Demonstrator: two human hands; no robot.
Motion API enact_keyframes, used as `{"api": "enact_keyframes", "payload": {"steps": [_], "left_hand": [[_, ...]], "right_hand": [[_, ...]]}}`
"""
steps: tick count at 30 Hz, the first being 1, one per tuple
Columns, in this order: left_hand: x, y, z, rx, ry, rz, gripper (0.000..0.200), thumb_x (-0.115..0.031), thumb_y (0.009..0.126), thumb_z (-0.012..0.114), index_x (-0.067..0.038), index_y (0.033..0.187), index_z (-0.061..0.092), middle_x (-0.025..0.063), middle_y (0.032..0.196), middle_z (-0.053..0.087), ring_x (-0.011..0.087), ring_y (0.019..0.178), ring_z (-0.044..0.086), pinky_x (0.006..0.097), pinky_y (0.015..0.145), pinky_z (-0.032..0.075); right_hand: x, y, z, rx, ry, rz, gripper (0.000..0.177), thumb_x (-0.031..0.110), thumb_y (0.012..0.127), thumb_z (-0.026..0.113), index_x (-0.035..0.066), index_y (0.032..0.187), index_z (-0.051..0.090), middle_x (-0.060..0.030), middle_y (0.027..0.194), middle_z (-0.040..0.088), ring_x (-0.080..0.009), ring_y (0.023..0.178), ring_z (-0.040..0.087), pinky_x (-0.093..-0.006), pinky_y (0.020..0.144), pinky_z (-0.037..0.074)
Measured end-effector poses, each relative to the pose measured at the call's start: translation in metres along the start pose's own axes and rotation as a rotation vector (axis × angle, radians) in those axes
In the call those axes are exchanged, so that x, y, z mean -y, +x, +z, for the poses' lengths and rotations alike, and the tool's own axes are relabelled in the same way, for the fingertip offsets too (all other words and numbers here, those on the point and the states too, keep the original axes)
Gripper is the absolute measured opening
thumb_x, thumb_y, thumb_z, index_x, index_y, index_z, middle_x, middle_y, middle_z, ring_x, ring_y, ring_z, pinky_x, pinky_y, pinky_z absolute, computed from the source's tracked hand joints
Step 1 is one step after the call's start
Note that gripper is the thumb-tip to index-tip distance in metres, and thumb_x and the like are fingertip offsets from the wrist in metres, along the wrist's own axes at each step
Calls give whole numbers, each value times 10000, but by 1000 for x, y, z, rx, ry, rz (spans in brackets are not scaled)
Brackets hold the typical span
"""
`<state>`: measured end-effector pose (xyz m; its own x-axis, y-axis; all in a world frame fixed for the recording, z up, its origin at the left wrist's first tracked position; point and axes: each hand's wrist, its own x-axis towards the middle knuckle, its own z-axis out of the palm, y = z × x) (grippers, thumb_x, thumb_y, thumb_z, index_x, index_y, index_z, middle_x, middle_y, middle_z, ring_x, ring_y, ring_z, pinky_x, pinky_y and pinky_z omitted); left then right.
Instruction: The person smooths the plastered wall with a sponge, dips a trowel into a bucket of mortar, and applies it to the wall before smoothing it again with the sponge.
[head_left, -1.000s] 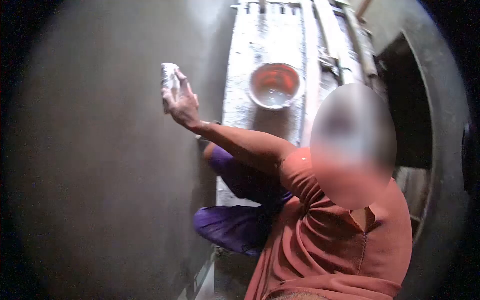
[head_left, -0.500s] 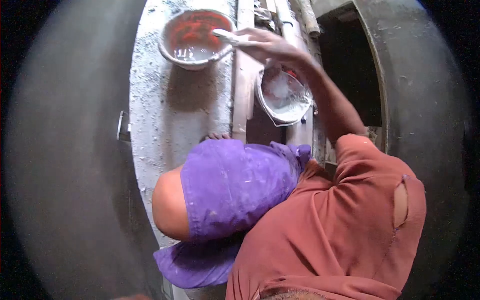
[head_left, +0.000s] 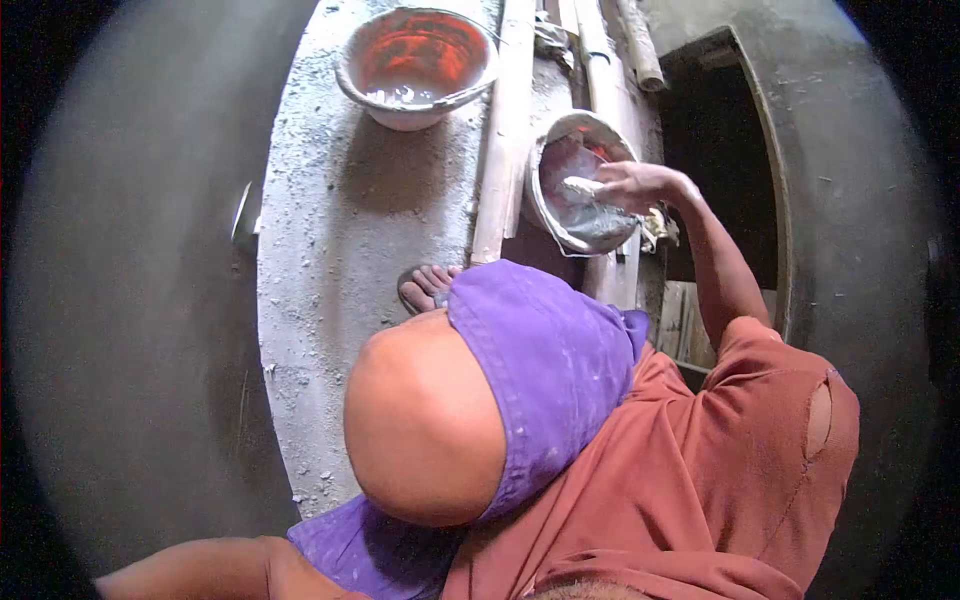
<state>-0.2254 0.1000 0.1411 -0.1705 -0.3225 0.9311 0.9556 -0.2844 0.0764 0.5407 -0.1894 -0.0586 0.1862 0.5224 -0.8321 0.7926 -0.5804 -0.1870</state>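
My right hand (head_left: 640, 186) is over the mouth of a tilted bucket (head_left: 543, 200). Its fingers are drawn together around a pale, plaster-smeared piece (head_left: 582, 186) that points left into the bucket; I cannot tell what it is. Wet greyish-white mix (head_left: 600, 228) lies inside this bucket. Farther forward and left stands a wider tub (head_left: 412, 118), red inside, with some pale liquid at its bottom. Of my left arm only the forearm (head_left: 190, 572) shows at the lower left; the hand is outside the frame.
A plank (head_left: 390, 240) speckled with plaster runs forward under the tub, and my sandalled foot (head_left: 428, 285) rests on it. Poles (head_left: 503, 130) lie alongside. A dark opening (head_left: 715, 140) is in the wall at right. A grey wall (head_left: 150, 300) rises at left.
My right hand has moved back and right, from beside the wide tub to over the tilted bucket. My left forearm has come into view, and my bare knee shows more.
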Motion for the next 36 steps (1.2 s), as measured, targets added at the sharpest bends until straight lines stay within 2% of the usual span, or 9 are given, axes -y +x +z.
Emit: {"api": "enact_keyframes", "payload": {"steps": [4,12,22,24,25,26,31,34,36], "left_hand": [[23,11,-10,-146,170,66,604,-382,1080,402,121,963,715,233,854,734,287,746,732,399,720,596],[-88,7,-21,266,-156,-238,677,-442,1080,362,119,964,725,228,846,734,298,713,723,418,769,599],[-84,27,-30,263,-186,-248,643,-385,1068,341,156,1094,686,236,910,732,283,745,724,386,713,617],[-84,39,-21,92,115,-749,615,-358,1030,362,161,1099,684,252,925,731,294,755,726,415,738,614],[-92,22,-37,290,-159,-301,603,-346,1011,375,164,1098,684,261,935,729,301,758,726,425,751,613],[-96,18,-37,286,-159,-351,589,-332,978,396,168,1071,692,289,967,726,323,776,730,449,788,608],[-88,5,-25,218,-145,-224,483,-309,964,493,94,1011,755,239,951,747,299,768,737,475,873,560],[-85,-5,-16,244,-125,-188,442,-286,972,514,77,1022,762,222,929,747,288,770,735,458,849,570],[-86,-10,-12,270,-143,-236,422,-283,982,535,67,1031,765,210,915,747,288,777,733,443,831,576]], "right_hand": [[17,6,20,-62,-150,136,599,433,900,644,115,1401,568,-200,1366,619,-327,1239,610,-427,1023,479],[38,13,37,-46,-635,245,502,496,873,626,267,1318,667,-117,1237,717,-275,1158,679,-423,978,518],[-4,33,41,-219,-785,171,459,459,859,661,185,1227,693,-65,1186,737,-278,1136,685,-431,964,521],[24,17,40,-223,-733,201,435,421,848,664,168,1199,711,-81,1202,731,-268,1136,685,-410,972,519],[29,7,40,-243,-669,246,412,383,836,667,151,1171,729,-97,1217,726,-257,1137,685,-389,981,517],[13,15,40,-383,-617,-104,379,321,844,701,137,1174,719,-102,1260,702,-268,1156,669,-409,995,515],[18,-20,1,-187,-418,357,548,520,866,715,226,1326,664,-46,1345,669,-256,1221,635,-415,1065,457],[-24,-18,-20,-23,-454,-139,522,435,916,669,151,1353,649,-131,1335,665,-260,1199,640,-372,1055,464],[-22,-36,-14,-76,-118,-44,418,346,945,623,158,1315,678,-105,1348,650,-249,1181,638,-353,1036,478]]}}
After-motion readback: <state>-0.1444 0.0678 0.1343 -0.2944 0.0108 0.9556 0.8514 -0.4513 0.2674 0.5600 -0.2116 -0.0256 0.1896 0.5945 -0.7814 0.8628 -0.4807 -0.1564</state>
